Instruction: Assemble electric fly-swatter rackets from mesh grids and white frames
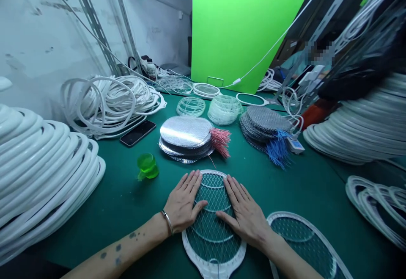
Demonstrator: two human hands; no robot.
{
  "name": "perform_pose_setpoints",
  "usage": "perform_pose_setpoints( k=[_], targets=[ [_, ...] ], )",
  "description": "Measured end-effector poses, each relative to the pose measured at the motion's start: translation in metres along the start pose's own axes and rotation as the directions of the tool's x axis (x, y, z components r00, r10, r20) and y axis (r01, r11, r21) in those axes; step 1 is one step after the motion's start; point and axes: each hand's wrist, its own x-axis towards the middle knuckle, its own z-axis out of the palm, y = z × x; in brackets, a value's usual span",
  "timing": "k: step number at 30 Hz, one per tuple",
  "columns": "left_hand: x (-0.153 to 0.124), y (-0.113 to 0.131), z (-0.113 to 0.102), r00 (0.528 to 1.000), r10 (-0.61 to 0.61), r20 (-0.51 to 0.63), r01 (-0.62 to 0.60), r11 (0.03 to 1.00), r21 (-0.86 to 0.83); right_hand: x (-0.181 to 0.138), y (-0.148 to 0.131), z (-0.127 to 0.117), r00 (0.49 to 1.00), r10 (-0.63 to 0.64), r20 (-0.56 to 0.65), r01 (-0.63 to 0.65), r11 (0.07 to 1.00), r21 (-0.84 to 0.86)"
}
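A white racket-shaped frame with a mesh of crossed lines (213,232) lies flat on the green table in front of me. My left hand (185,200) rests along its left rim, fingers stretched forward and thumb over the mesh. On the opposite rim, my right hand (242,211) lies flat in the same way, its thumb also reaching inward. Neither hand grips anything. Beyond the frame sits a stack of shiny perforated metal sheets (186,133) with red wires (220,141) at its right end.
Stacked white frames (41,177) rise at left; more stand at right (364,122). A phone (138,133), green tape roll (147,166), and grey mesh sheets (263,120) with blue wires (277,147) lie around. Another racket frame (304,224) is beside my right forearm. A person sits far right.
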Motion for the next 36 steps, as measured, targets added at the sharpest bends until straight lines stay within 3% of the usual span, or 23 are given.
perform_pose_setpoints(
  k=[8, 11, 13, 15, 17, 18, 21, 24, 27, 30, 34, 36],
  targets=[
    [-0.006, 0.002, -0.008, 0.998, 0.047, 0.046, -0.043, 0.996, -0.082, -0.007, 0.006, -0.014, 0.995, 0.019, 0.100, -0.022, 1.000, 0.021],
    [0.005, 0.007, -0.029, 0.998, 0.062, -0.015, -0.063, 0.986, -0.152, -0.013, 0.014, -0.026, 0.996, -0.019, 0.090, 0.016, 0.999, 0.035],
    [0.028, 0.004, -0.057, 0.992, -0.059, -0.108, 0.036, 0.979, -0.203, -0.004, 0.012, -0.047, 0.999, -0.033, -0.019, 0.033, 0.999, 0.038],
    [0.063, -0.007, -0.086, 0.944, -0.277, -0.177, 0.235, 0.945, -0.226, 0.022, 0.004, -0.079, 0.976, -0.007, -0.216, 0.013, 1.000, 0.028],
    [0.101, -0.025, -0.106, 0.885, -0.443, -0.144, 0.418, 0.892, -0.173, 0.064, -0.006, -0.113, 0.923, 0.025, -0.383, -0.028, 1.000, -0.004],
    [0.117, -0.035, -0.109, 0.862, -0.492, -0.125, 0.473, 0.867, -0.154, 0.089, -0.010, -0.128, 0.916, 0.073, -0.395, -0.090, 0.996, -0.025],
    [0.147, -0.060, -0.099, 0.805, -0.593, -0.004, 0.589, 0.800, -0.113, 0.160, -0.012, -0.152, 0.931, 0.148, -0.332, -0.174, 0.984, -0.049],
    [0.150, -0.071, -0.080, 0.780, -0.618, 0.094, 0.625, 0.774, -0.097, 0.205, -0.003, -0.149, 0.960, 0.201, -0.197, -0.217, 0.974, -0.066],
    [0.146, -0.074, -0.071, 0.781, -0.615, 0.110, 0.624, 0.776, -0.091, 0.216, 0.004, -0.140, 0.972, 0.196, -0.129, -0.205, 0.977, -0.060],
    [0.144, -0.075, -0.075, 0.787, -0.606, 0.112, 0.616, 0.779, -0.113, 0.213, 0.001, -0.144, 0.973, 0.200, -0.120, -0.200, 0.980, 0.005],
    [0.138, -0.071, -0.087, 0.825, -0.564, 0.019, 0.559, 0.812, -0.169, 0.218, -0.006, -0.166, 0.949, 0.304, -0.086, -0.281, 0.937, 0.207],
    [0.131, -0.067, -0.090, 0.868, -0.469, -0.164, 0.451, 0.882, -0.137, 0.221, -0.006, -0.177, 0.934, 0.355, -0.044, -0.317, 0.879, 0.357]
  ],
)
